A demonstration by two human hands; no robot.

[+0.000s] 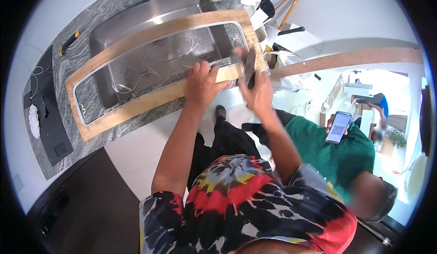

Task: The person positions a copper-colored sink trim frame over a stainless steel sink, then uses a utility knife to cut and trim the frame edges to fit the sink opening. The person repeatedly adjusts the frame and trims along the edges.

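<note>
A rectangular wooden frame (118, 112) with a white inner edge lies across the steel sink (150, 9) set in a grey veined stone counter (73, 62). My left hand (201, 83) grips the front rail of the frame, fingers curled over it. At the frame's right corner my right hand (258, 94) holds a dark tool (248, 69), blurred, its shape hard to make out. Loose white strands (125, 86) lie inside the sink, seen through the frame.
A yellow-black tool (68, 42) and black boards (57, 149) lie on the left of the counter. Behind are a bucket (266, 5) and clutter. At right, a co-worker in green (327, 149) holds a phone (338, 127); another person (380, 110) is farther off.
</note>
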